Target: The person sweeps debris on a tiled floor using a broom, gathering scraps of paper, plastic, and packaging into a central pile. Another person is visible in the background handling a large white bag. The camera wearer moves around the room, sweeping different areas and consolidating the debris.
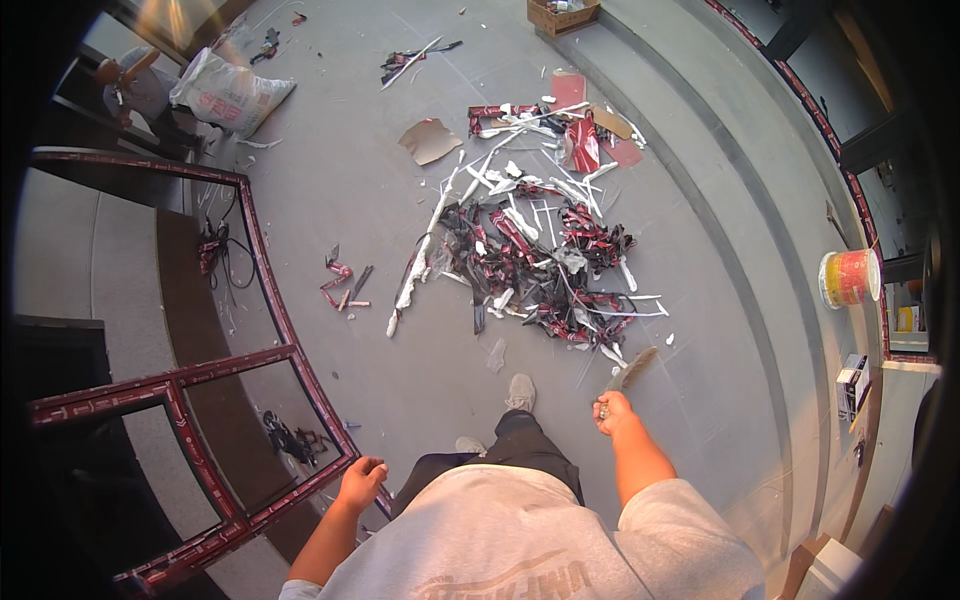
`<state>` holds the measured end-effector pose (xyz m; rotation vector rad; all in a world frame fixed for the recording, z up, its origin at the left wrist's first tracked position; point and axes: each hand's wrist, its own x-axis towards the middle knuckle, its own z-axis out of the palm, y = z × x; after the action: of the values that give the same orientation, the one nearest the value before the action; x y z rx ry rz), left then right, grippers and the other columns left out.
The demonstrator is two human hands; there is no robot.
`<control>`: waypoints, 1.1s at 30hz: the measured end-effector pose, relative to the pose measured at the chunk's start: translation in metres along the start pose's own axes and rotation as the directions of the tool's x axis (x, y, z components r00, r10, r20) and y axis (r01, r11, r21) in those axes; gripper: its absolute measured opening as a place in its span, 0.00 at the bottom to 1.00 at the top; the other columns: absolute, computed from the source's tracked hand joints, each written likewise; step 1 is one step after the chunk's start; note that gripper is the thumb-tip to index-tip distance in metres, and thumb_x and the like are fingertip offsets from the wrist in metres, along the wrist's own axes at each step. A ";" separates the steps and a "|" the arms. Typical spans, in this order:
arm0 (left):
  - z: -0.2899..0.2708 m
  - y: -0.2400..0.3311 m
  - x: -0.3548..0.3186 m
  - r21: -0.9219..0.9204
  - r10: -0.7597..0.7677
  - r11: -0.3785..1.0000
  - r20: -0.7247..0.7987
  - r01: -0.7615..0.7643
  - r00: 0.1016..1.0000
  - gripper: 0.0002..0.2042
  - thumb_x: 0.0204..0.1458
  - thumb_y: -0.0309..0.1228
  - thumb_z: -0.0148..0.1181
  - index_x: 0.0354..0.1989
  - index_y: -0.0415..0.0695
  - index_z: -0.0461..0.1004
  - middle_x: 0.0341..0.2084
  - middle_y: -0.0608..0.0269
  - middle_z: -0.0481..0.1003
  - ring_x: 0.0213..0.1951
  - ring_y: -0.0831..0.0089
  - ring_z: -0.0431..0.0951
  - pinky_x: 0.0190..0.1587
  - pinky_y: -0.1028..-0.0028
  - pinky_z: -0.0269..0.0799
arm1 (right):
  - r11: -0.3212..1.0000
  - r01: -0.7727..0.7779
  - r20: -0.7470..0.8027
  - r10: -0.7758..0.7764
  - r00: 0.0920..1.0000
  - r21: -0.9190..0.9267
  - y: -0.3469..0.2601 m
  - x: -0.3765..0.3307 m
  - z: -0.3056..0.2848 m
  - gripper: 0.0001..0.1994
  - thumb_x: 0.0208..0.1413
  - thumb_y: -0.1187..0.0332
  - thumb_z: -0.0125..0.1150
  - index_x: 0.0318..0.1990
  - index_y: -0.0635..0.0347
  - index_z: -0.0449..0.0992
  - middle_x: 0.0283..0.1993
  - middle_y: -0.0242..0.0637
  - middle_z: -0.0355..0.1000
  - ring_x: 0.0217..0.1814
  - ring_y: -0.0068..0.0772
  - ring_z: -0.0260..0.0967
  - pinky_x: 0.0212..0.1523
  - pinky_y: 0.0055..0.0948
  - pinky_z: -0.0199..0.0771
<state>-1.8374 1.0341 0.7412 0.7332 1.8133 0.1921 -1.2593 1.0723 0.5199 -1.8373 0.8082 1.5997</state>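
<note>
My right hand is closed round the handle of what looks like a broom, its flat brownish end close to the lower right edge of a debris pile. That pile mixes crumpled dark red and black wrapping strips with white foam lengths and clear plastic scraps. On my left, my left hand hangs with loosely bent fingers and nothing seen in it, near a window frame wrapped in dark red film. My shoes stand on the grey floor just below the pile.
Curved steps rise along the right, with a red and yellow bucket on them. A cardboard box sits at the top. Far left, another person is beside a white sack. Loose scraps lie left of the pile.
</note>
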 end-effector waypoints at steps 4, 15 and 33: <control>-0.008 0.021 0.007 0.097 -0.011 0.995 -0.015 0.012 1.000 0.16 0.57 0.34 0.63 0.47 0.33 0.76 0.37 0.57 0.80 0.38 0.72 0.78 0.42 0.72 0.74 | 1.000 -0.025 0.108 0.024 0.994 0.011 -0.019 -0.022 0.104 0.04 0.49 0.73 0.56 0.33 0.56 0.69 0.26 0.38 0.71 0.22 0.31 0.68 0.20 0.30 0.72; -0.112 0.013 0.106 0.085 -0.314 0.943 -0.106 0.323 0.944 0.16 0.52 0.37 0.66 0.44 0.36 0.81 0.36 0.52 0.82 0.37 0.69 0.83 0.40 0.69 0.78 | 0.958 -0.055 0.318 -0.039 0.947 0.280 -0.067 -0.119 0.502 0.03 0.49 0.73 0.56 0.29 0.54 0.69 0.22 0.31 0.68 0.21 0.26 0.67 0.19 0.24 0.70; -0.272 0.151 0.280 -0.395 -0.219 0.899 -0.038 0.186 0.975 0.13 0.57 0.31 0.60 0.43 0.34 0.72 0.29 0.61 0.74 0.28 0.73 0.75 0.30 0.75 0.72 | 0.830 0.399 0.606 -0.095 0.789 -0.390 -0.163 -0.203 0.587 0.27 0.56 0.72 0.57 0.65 0.45 0.65 0.28 0.34 0.70 0.20 0.25 0.67 0.17 0.25 0.68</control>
<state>-2.0782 1.3730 0.6886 0.2546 1.8381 0.4365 -1.5388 1.6353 0.6531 -1.5315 -0.1532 2.1385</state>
